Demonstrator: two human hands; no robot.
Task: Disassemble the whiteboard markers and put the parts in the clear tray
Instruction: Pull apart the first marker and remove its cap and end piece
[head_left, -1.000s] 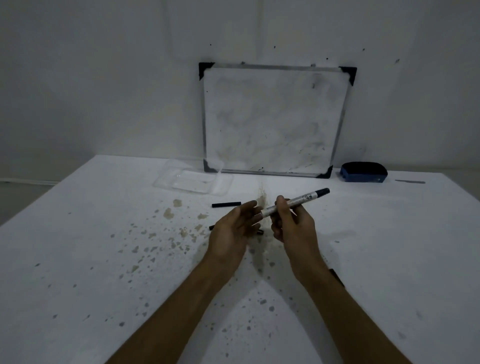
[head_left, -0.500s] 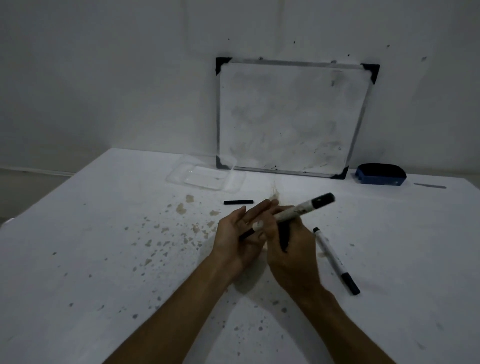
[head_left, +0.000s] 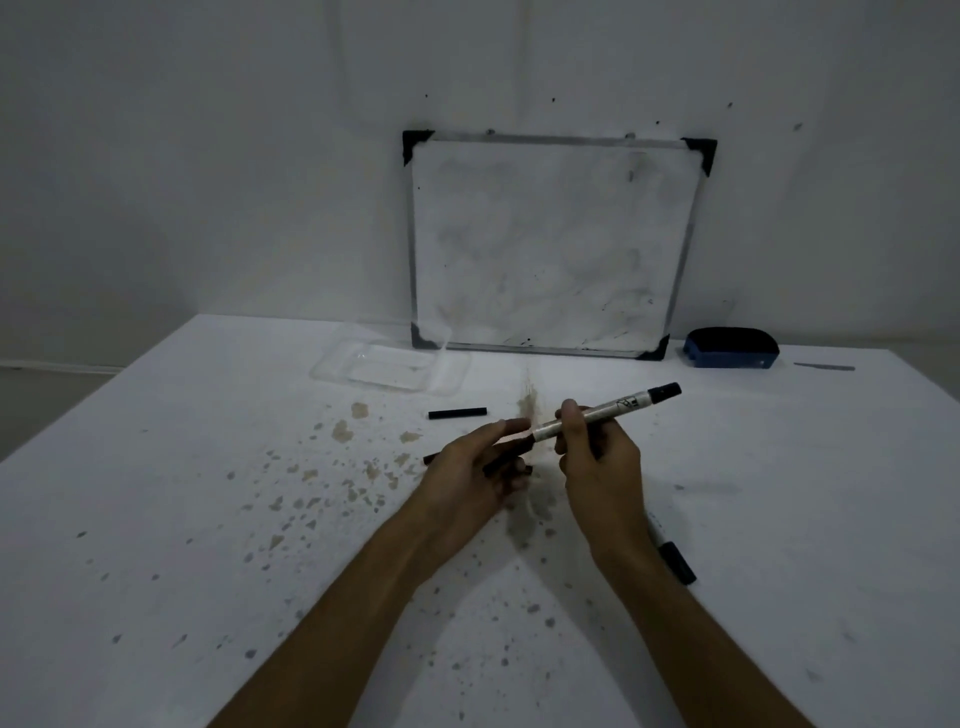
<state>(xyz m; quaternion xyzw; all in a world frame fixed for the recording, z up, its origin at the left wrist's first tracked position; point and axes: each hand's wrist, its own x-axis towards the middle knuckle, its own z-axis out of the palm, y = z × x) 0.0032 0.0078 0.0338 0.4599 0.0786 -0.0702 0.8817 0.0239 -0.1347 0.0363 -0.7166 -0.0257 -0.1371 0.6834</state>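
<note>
My right hand (head_left: 597, 452) grips the white barrel of a whiteboard marker (head_left: 608, 413), which slants up to the right and ends in a black tip. My left hand (head_left: 472, 467) pinches the black piece at the marker's lower left end (head_left: 522, 446). Another dark stick (head_left: 430, 459) pokes out from under my left hand; most of it is hidden. A short black part (head_left: 457, 413) lies on the table beyond my left hand. A second marker (head_left: 675, 564) lies under my right forearm, mostly covered. The clear tray (head_left: 332, 370) stands at the back left.
A smudged whiteboard (head_left: 550, 244) leans on the wall behind the tray. A blue eraser (head_left: 730, 349) sits to its right, and a thin grey strip (head_left: 823, 367) lies further right. Brown stains (head_left: 343, 431) speckle the white table (head_left: 156, 493).
My hands have drawn slightly apart along the marker, and its barrel now lies a little flatter. The view has shifted, so my right forearm now covers most of the second marker.
</note>
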